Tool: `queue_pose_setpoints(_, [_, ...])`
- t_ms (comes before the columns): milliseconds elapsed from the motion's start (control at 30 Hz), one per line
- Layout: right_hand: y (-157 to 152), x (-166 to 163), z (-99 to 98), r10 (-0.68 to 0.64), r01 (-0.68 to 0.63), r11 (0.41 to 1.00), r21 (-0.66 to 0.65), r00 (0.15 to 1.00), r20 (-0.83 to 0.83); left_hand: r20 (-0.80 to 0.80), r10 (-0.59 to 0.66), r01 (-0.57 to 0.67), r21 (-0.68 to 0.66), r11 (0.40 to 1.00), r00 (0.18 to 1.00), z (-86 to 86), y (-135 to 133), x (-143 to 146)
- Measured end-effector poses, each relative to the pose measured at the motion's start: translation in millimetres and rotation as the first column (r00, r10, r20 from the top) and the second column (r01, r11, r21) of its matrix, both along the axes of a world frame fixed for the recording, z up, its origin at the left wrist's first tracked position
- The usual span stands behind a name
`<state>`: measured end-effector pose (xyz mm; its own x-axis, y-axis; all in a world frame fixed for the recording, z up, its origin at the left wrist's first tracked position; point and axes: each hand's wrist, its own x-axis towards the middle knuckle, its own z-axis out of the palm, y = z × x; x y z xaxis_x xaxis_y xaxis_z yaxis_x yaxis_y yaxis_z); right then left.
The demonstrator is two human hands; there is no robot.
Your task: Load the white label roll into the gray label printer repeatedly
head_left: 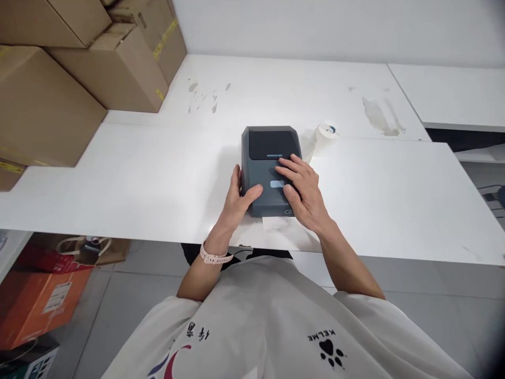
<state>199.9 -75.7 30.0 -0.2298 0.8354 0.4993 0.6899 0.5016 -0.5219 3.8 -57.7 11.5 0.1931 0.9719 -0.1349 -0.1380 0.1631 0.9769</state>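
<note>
A dark grey label printer (265, 196) with a glossy black window stands on the white table before me. My left hand (238, 198) grips its left side, thumb on the top face and fingers along the edge. Across the right part of the lid lies my right hand (303, 193), fingers spread near a pale rectangular panel (276, 184). From the printer's front edge a strip of white paper (276, 222) sticks out. Behind it to the right is a white paper roll (325, 131), its loose end running towards the printer.
Cardboard boxes (43, 105) are stacked at the table's left back. The white table (394, 205) has scuffed patches and a seam. Below on the left, an orange box (43, 305) and a paper bag (116, 252) rest on the tiled floor. Shelving (481, 158) shows at right.
</note>
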Motion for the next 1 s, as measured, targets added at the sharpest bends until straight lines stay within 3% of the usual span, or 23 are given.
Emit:
queue_pose_setpoints(233, [4.4,-3.8,-10.8,-0.008,0.026,0.994,0.11,0.987,-0.161,-0.036,0.063,-0.057,0.158,0.986,0.997,-8.5,2.3,1.3])
queue_pose_setpoints(300, [4.8,-5.0,-12.3,-0.001,0.026,0.991,0.128,0.981,-0.195,-0.084,0.229,-0.206,0.222,0.953,0.97,-12.4,-13.0,3.6])
queue_pose_setpoints(400, [4.7,-5.5,-13.5,0.01,0.023,0.989,0.143,0.974,-0.226,-0.109,0.545,-0.491,0.316,0.812,0.832,-21.4,-49.6,7.1])
queue_pose_setpoints(433, [4.6,-5.4,-14.0,0.014,0.021,0.989,0.146,0.972,-0.234,-0.106,0.527,-0.48,0.293,0.827,0.843,-24.2,-61.7,8.0])
queue_pose_setpoints(467, [4.5,-5.4,-14.4,0.018,0.019,0.988,0.15,0.97,-0.243,-0.119,0.422,-0.389,0.228,0.892,0.899,-26.2,-72.0,8.8])
queue_pose_setpoints(533, [4.5,-5.5,-15.2,0.026,0.017,0.987,0.162,0.965,-0.26,-0.105,0.121,-0.119,0.029,0.993,0.987,-27.0,-84.7,11.5])
queue_pose_setpoints(600, [4.6,-5.9,-15.6,0.024,0.022,0.986,0.166,0.962,-0.271,-0.025,-0.1,0.095,-0.151,0.984,0.995,-23.2,-86.6,16.2])
queue_pose_setpoints(667, [4.5,-6.3,-15.7,0.022,0.024,0.987,0.16,0.96,-0.278,0.046,-0.129,0.137,-0.246,0.96,0.991,-16.5,-82.0,21.9])
queue_pose_setpoints(733, [4.1,-6.1,-15.8,0.028,0.018,0.989,0.15,0.954,-0.298,0.057,-0.061,0.075,-0.28,0.957,0.996,-10.2,-76.7,26.7])
queue_pose_setpoints(833, [3.0,-3.9,-16.5,0.058,-0.006,0.986,0.166,0.949,-0.31,-0.012,-0.011,0.008,-0.219,0.976,1.0,-6.6,-73.5,27.9])
queue_pose_setpoints(1000, [0.0,-1.2,-13.0,-0.001,0.016,0.991,0.131,0.993,-0.121,-0.148,-0.102,0.088,-0.1,0.991,0.984,-11.1,-76.4,17.6])
